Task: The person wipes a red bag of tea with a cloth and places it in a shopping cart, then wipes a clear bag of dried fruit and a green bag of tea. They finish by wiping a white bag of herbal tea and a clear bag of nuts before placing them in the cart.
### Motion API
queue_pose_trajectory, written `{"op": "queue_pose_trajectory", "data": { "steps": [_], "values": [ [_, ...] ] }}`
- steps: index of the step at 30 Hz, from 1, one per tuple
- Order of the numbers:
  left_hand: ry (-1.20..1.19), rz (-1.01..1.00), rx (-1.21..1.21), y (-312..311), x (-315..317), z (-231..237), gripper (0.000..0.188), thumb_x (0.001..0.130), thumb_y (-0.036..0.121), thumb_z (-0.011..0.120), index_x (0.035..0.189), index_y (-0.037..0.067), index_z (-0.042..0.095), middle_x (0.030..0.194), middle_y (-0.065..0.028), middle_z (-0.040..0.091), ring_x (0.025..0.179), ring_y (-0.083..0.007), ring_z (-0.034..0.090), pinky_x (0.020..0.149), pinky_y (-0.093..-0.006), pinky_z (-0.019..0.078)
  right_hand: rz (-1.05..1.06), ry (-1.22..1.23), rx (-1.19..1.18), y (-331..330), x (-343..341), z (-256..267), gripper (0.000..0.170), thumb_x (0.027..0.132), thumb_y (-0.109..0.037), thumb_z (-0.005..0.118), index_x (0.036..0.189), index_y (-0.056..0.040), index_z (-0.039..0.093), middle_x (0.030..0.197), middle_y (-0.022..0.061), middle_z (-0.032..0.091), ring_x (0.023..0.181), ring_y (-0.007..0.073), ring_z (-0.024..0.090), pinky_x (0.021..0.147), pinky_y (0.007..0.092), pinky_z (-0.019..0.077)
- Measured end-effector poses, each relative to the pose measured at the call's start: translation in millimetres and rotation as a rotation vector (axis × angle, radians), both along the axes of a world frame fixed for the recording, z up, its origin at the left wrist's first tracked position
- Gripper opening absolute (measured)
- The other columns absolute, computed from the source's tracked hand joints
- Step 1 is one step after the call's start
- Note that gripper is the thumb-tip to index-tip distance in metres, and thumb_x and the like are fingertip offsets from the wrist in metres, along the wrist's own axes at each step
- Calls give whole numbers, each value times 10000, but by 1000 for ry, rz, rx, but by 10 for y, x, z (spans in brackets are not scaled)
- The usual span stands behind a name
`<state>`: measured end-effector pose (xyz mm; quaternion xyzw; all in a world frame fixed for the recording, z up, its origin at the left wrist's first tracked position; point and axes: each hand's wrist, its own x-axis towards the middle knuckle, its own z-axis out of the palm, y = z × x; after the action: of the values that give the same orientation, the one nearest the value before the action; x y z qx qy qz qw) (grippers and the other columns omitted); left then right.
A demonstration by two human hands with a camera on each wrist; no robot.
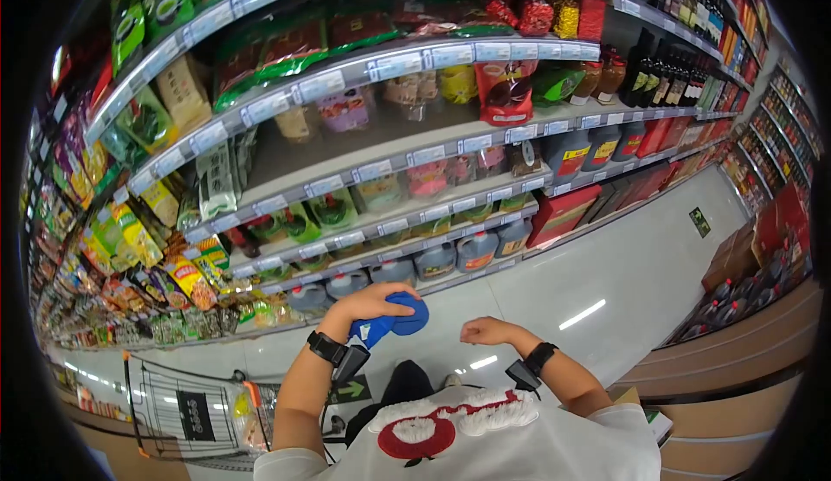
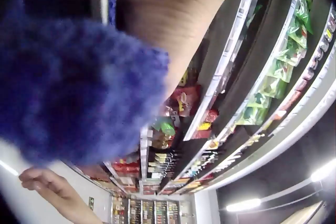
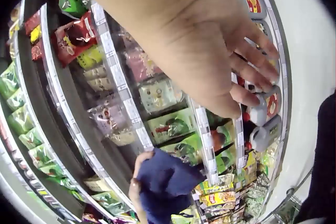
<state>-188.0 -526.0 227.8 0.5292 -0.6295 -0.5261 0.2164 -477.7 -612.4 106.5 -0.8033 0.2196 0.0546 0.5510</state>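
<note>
My left hand (image 1: 374, 301) grips the blue fabric article (image 1: 410, 315), fingers curled over its upper side; the article hangs in front of me, above the floor (image 1: 537, 290) and apart from the shelves (image 1: 370, 170); my right hand (image 1: 487, 331) holds nothing, its fingers loosely bent and slightly spread. I judge the article light, soft and pliable, unlikely to slip or break; the recommended hold is across its gathered middle, as loose ends may sag. A white patch (image 1: 364, 331) shows near my wrist, its print illegible; in the left wrist view blurred blue fabric hides my left fingertips; the article's full shape, underside and purpose I cannot determine.
</note>
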Motion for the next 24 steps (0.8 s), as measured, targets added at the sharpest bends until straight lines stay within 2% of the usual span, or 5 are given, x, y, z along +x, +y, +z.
{"op": "queue_pose_trajectory", "data": {
  "steps": [3,9,15,20,24],
  "values": [
    [127,16,-53,-366,14,151,336,806,235,644,1095,78,573,1081,-48,577,1019,-152,513,907,-290,390,-55,70,-168,-316,-247,-178,282,816,-335,591,870,-60,625,791,84,632,713,191,604,692,297,472],
    [664,357,-57,-1195,188,489,303,826,172,583,1108,65,548,1075,-63,570,999,-169,536,890,-300,424,-328,149,22,-1171,-393,-428,282,820,-331,578,887,-62,631,763,92,634,731,199,614,678,304,479],
    [491,351,-197,-2055,326,680,267,807,129,619,1064,70,574,1027,-63,582,944,-153,545,832,-272,445,-466,30,-232,-2248,-223,-88,170,827,-186,573,901,-38,613,768,30,614,697,121,581,636,264,465],
    [468,308,-293,-2744,449,658,264,803,124,626,1053,55,575,994,-55,584,912,-139,542,798,-264,447,-745,-196,-387,-2805,105,263,204,814,-224,582,916,-50,612,763,66,636,721,144,603,668,276,470],
    [509,325,-182,-3071,377,569,287,789,127,642,1057,55,567,967,-64,586,889,-136,545,780,-260,448,-940,-324,-258,-2910,273,593,165,806,-143,581,919,-26,601,769,57,636,725,115,595,659,254,468]
  ]
}}
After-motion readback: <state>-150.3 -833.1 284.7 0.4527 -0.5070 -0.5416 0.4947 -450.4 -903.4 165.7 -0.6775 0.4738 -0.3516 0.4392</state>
